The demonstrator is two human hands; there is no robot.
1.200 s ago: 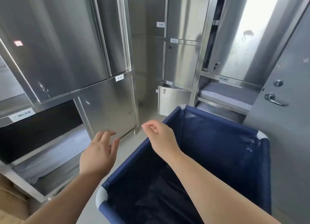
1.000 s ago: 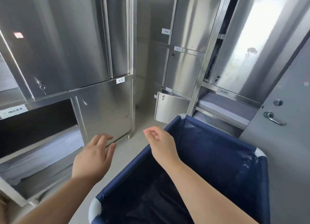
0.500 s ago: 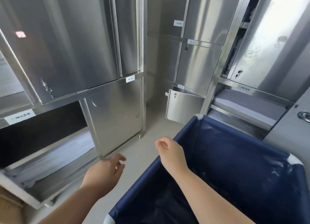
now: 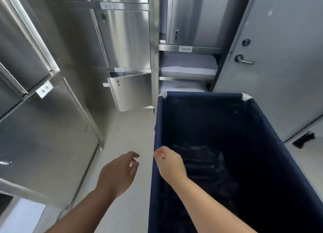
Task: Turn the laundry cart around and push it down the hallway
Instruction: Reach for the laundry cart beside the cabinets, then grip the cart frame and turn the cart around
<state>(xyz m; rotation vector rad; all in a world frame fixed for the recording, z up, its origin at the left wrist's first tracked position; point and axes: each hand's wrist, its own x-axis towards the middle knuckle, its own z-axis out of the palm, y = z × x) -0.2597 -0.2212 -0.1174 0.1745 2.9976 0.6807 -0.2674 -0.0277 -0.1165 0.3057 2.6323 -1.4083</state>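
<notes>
Stainless steel cabinets point(image 4: 57, 126) filled the left side and far end of the narrow room; their doors were shut, except one low door point(image 4: 131, 91) at the far end that stood ajar; to the right of it, open shelves held folded grey linen point(image 4: 187, 66); a grey door point(image 4: 279, 66) with a lever handle point(image 4: 243, 59) formed the right wall; pale floor point(image 4: 125, 131) ran between the cabinets and the laundry cart. The laundry cart point(image 4: 244, 128), a deep navy fabric bin with white corner caps on its far rim, stood at lower right, its far end just before the linen shelves and its right side near the grey door; dark material lay at its bottom, too dim to identify. The right hand point(image 4: 170, 165) rested on the cart's left rim, fingers curled over the fabric edge, the grip closed on that rim. The left hand point(image 4: 117, 173) hung in the air beside the cart's left wall, apart from it, fingers loosely spread and slightly curled, the grip wide and holding nothing.
</notes>
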